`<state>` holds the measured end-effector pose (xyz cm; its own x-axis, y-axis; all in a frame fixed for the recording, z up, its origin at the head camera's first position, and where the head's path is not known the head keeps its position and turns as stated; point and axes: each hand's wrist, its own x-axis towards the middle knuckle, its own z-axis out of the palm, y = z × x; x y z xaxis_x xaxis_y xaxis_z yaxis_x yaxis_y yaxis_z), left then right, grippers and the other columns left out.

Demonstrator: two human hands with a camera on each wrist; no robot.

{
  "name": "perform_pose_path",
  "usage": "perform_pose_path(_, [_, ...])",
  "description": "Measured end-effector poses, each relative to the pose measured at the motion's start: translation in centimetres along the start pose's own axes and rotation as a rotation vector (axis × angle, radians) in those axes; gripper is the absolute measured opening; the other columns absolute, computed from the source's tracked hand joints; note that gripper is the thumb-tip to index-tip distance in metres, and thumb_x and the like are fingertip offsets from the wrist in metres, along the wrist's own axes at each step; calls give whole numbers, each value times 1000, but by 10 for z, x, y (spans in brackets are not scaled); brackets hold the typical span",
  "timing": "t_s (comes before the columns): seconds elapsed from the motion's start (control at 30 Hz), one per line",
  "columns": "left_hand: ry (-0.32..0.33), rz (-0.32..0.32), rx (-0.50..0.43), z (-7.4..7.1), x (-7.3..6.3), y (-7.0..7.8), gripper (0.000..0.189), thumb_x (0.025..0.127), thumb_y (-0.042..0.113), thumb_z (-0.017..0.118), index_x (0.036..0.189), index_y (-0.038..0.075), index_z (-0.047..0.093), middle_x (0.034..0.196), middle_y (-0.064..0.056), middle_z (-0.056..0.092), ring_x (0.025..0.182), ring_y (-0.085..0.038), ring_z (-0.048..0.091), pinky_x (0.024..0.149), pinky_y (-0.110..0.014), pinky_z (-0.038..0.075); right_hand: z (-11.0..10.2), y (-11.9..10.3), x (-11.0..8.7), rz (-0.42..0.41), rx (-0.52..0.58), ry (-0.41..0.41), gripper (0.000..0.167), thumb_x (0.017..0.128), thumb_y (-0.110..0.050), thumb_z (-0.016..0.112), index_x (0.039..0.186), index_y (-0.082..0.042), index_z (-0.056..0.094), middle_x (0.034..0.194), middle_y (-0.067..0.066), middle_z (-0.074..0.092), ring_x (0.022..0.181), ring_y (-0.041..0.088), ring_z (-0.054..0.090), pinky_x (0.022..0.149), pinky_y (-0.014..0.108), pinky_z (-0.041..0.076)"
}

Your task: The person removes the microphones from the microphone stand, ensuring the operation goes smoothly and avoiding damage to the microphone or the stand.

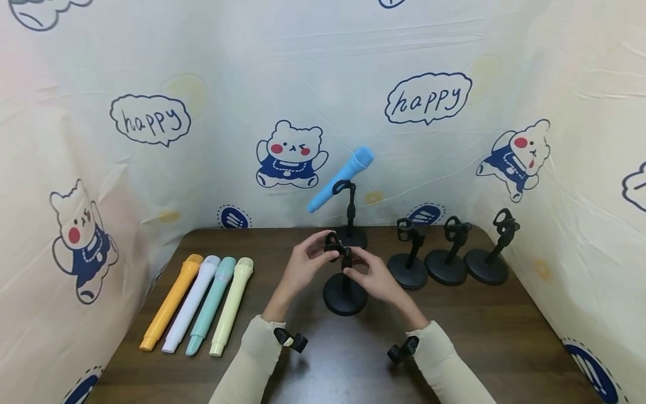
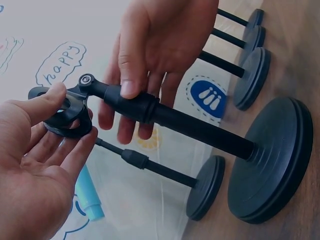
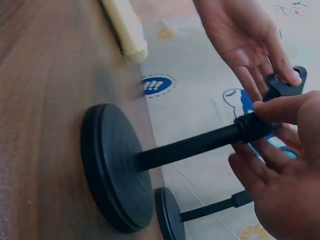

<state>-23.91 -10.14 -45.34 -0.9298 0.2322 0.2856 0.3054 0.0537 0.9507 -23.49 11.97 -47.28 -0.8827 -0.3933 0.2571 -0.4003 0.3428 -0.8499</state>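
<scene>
A black microphone stand (image 1: 345,303) stands upright on its round base between the two hands. My left hand (image 1: 301,268) pinches the ring-shaped clip (image 2: 67,129) at its top, thumb on one side and fingers on the other. With thumb and fingers, my right hand (image 1: 377,276) grips the thick collar (image 2: 131,104) at the upper end of the pole, just below the clip joint. Behind it is a second black stand (image 1: 351,212), whose clip bears a blue toy microphone (image 1: 339,180), slanting up to the right.
On the left lie an orange microphone (image 1: 171,303), a white one (image 1: 192,306), a teal one (image 1: 211,306) and a pale yellow one (image 1: 232,307), side by side. Several black stands (image 1: 407,271) stand in a row at the back right. A printed cloth (image 1: 222,73) encloses the brown table (image 1: 333,359).
</scene>
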Motion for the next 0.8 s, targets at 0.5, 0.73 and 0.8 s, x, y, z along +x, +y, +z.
perform_pose_path(0.5, [9, 0, -2, 4, -1, 2, 46, 99, 14, 77, 144, 15, 65, 135, -16, 69, 129, -33, 69, 100, -34, 62, 15, -5, -1, 86, -129, 238, 37, 86, -17, 91, 108, -10, 62, 104, 6, 67, 92, 18, 64, 82, 36, 58])
perform_pose_path(0.73, [24, 5, 17, 3, -2, 1, 45, 99, 13, 77, 142, 15, 65, 134, -15, 69, 130, -31, 68, 101, -33, 61, 27, -12, -4, 76, -219, 348, 40, 83, -21, 94, 103, -10, 61, 96, 7, 73, 81, 23, 65, 66, 24, 44])
perform_pose_path(0.8, [29, 2, 25, 3, -3, 1, 45, 99, 14, 78, 142, 16, 66, 133, -14, 70, 129, -31, 69, 101, -33, 61, 30, -13, -4, 81, -226, 363, 40, 83, -21, 94, 103, -9, 62, 98, 8, 74, 85, 26, 68, 68, 26, 46])
